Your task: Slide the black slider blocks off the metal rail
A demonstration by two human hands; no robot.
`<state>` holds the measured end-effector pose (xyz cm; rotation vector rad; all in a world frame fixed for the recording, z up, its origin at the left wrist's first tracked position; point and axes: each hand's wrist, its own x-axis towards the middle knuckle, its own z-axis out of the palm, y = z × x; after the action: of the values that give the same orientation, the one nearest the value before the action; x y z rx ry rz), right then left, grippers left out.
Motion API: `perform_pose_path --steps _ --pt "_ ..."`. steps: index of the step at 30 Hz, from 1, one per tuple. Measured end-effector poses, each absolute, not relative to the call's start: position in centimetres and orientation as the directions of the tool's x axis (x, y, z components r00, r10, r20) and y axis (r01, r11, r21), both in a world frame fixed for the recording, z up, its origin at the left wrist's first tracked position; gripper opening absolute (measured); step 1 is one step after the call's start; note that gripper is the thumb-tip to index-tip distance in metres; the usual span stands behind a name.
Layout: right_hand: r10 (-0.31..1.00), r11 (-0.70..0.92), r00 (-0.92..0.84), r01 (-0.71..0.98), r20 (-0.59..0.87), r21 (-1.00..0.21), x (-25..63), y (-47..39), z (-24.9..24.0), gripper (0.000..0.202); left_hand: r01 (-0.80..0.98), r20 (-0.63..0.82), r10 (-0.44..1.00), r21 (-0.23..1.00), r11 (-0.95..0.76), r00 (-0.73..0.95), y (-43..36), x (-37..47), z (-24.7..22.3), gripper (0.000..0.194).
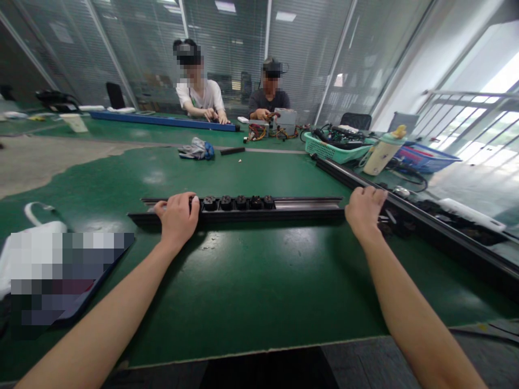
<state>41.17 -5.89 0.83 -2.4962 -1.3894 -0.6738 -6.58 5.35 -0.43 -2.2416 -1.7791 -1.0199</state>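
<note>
A black channel (275, 216) lies crosswise on the green table, with a row of round black socket modules (241, 203) set in it. The right part of the channel holds no modules and shows bare metal. My left hand (178, 217) is closed over the channel's left part, beside the leftmost visible module, its fingers bent around the channel. Just past the channel's right end, my right hand (364, 212) has its fingers curled downward. What lies under its fingertips is hidden. Small dark parts and a shiny metal piece (390, 216) are close beside it.
A long black rail (441, 237) runs diagonally on the right. Beyond it stand a green basket (330, 150) of cables, a cream bottle (381, 155) and a blue basket (430, 158). Gloves (197, 148) lie ahead. Two people work across the table, one at a blue rail (162, 120).
</note>
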Motion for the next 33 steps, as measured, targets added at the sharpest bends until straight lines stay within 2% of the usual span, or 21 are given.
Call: perform_pose_path --steps 3,5,7,9,12,21,33 --pt "0.810 -0.133 0.096 0.991 0.578 0.021 35.5 -5.2 0.8 0.044 0.895 0.550 0.830 0.319 -0.312 0.094 5.3 -6.5 -0.3 0.045" --pt "0.801 0.147 -0.134 0.989 0.583 0.026 31.5 -4.8 0.5 0.047 0.898 0.543 0.835 0.317 -0.305 0.092 5.2 -6.5 -0.2 0.046" --pt "0.772 0.333 -0.293 0.942 0.564 0.034 28.2 -4.6 -0.1 0.052 0.900 0.538 0.838 0.315 -0.301 0.092 5.2 -6.5 -0.2 0.046" --pt "0.751 0.433 -0.394 0.900 0.529 0.055 26.1 -4.5 -0.5 0.057 0.898 0.538 0.837 0.316 -0.305 0.096 5.1 -6.5 -0.2 0.045" --pt "0.750 0.469 -0.432 0.881 0.500 0.059 25.1 -4.5 -0.9 0.060 0.895 0.540 0.836 0.316 -0.314 0.103 5.1 -6.5 -0.2 0.045" --pt "0.771 0.463 -0.395 0.886 0.500 -0.014 25.6 -4.1 -1.2 0.065 0.897 0.542 0.834 0.313 -0.312 0.101 5.1 -6.6 -0.2 0.044" --pt "0.776 0.403 -0.337 0.915 0.533 -0.008 25.2 -4.5 -1.1 0.060 0.902 0.522 0.847 0.311 -0.300 0.102 5.0 -6.5 0.0 0.046"
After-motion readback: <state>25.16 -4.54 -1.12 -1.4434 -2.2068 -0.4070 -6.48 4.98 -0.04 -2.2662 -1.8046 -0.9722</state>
